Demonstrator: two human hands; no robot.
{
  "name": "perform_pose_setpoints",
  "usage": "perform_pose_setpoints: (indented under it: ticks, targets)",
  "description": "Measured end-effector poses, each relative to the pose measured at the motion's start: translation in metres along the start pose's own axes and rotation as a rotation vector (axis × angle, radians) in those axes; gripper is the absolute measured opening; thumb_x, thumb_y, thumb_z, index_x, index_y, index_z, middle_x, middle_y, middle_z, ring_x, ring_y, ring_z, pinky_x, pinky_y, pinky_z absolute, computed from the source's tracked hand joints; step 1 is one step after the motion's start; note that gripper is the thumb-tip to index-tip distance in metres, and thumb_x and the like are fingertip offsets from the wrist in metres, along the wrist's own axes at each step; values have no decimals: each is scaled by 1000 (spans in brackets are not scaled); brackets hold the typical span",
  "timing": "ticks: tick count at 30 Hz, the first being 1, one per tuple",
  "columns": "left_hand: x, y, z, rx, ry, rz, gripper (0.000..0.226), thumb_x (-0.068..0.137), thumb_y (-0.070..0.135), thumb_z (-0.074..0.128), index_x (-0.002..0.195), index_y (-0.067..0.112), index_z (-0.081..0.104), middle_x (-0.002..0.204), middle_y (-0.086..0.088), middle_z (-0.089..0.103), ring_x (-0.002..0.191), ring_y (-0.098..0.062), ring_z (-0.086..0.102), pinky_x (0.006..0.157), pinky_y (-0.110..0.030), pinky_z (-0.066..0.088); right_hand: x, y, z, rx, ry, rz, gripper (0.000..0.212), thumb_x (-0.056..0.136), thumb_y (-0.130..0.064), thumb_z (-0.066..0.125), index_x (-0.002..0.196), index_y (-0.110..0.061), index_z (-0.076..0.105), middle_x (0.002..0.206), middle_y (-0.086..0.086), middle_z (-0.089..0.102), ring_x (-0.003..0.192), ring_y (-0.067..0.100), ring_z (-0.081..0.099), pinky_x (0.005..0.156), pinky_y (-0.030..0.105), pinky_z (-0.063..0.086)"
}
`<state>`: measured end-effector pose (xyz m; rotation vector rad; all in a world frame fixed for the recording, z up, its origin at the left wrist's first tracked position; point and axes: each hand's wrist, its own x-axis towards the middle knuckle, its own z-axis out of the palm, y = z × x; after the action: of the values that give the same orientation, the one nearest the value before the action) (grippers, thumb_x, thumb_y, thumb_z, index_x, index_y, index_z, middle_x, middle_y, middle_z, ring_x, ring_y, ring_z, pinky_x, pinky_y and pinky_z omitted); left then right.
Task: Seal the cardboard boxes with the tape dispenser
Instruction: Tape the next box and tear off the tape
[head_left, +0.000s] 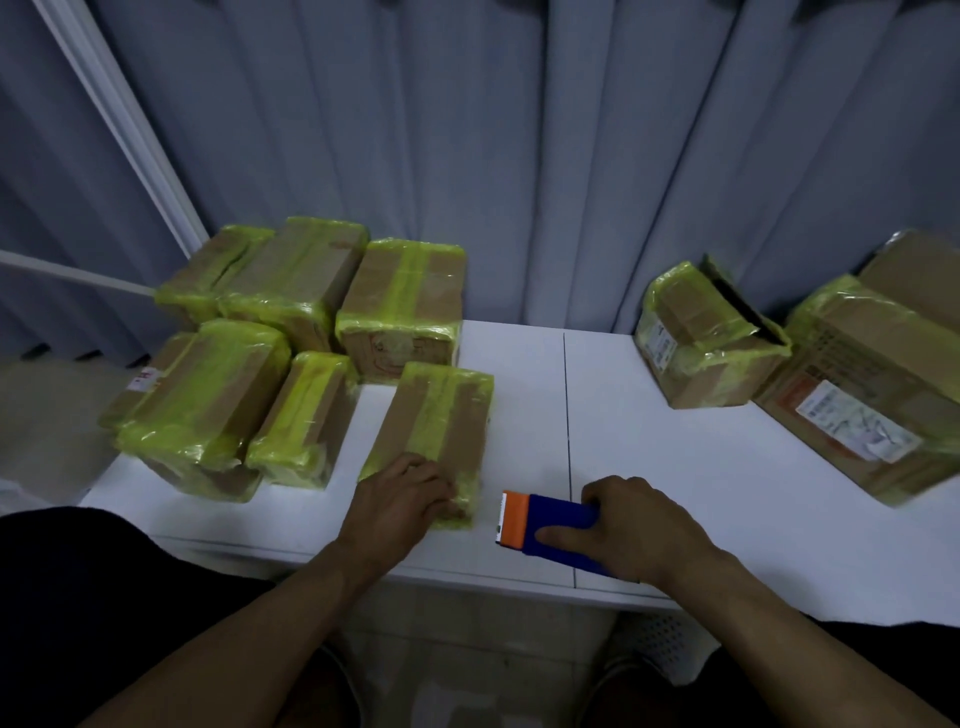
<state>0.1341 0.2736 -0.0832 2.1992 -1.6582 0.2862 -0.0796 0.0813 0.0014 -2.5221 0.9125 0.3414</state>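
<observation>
Near the front edge of the white table (675, 467), a small cardboard box (436, 415) banded with yellow-green tape is shown lying lengthwise, its near end covered by the left hand (402, 493), whose fingers are laid loosely on it rather than clasped round it. Just right of that box, and apart from it, the blue and orange tape dispenser (550, 522) is gripped by the right hand (639, 525), fingers curled over its top and thumb along its near side. Further taped boxes (291, 291) are clustered at the far left; a box with a raised flap (701, 343) and a larger labelled box (872, 395) are set at the far right.
</observation>
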Motion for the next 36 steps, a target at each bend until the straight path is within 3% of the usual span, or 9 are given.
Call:
perform_pose_setpoints:
  ticks: [3,9,15,18,21,26,30,36]
  targets:
    - [-2,2,1,-37,-27,20,21,72,18,88,90,23,77,103,10,72,100,-11,63,76,-17,47,3,1,7,-18,-3,6,61,76,-82,64,93,-23,62,83,-8,62,76,9,64,68,26,55]
    - [-7,2,7,13,-88,17,50,60,10,93,106,22,75,109,2,71,102,-19,66,81,-27,55,14,-1,16,-62,13,9,62,80,-81,60,97,-22,62,94,-2,68,83,15,67,76,32,59]
    - [-9,2,10,-57,-60,51,57,57,2,92,106,24,77,107,-1,72,101,-24,67,86,-36,56,26,-7,25,-90,-13,27,56,85,-77,59,93,-22,55,86,-3,59,79,16,63,67,28,50]
    - [-11,0,14,-83,-55,43,63,55,-4,90,108,25,76,108,1,70,103,-24,65,83,-35,58,36,-9,29,-80,-21,41,59,84,-78,58,95,-21,56,88,-3,60,81,17,65,72,30,55]
    - [-12,-1,14,-87,-69,31,58,59,0,89,109,27,76,110,2,69,104,-25,63,76,-35,60,44,-15,34,-100,-27,30,59,85,-78,58,95,-20,55,88,-3,59,80,17,62,70,29,52]
    - [-9,6,8,-139,-57,-26,24,79,35,83,102,33,76,106,10,68,102,-18,60,72,-30,57,52,-27,38,-129,-43,5,61,86,-77,56,98,-18,57,89,-2,58,78,17,60,71,30,51]
    - [-5,13,5,-106,-39,-51,30,72,25,88,99,33,79,101,11,71,98,-17,62,64,-22,49,56,-28,37,-145,-61,15,61,85,-79,56,94,-19,54,86,-3,58,77,16,60,75,32,56]
    - [-5,16,10,-90,-30,-51,40,65,14,91,101,30,79,98,9,71,96,-21,64,70,-19,42,53,-33,42,-223,-28,18,59,87,-79,53,92,-20,49,84,-4,53,75,16,56,68,29,46]
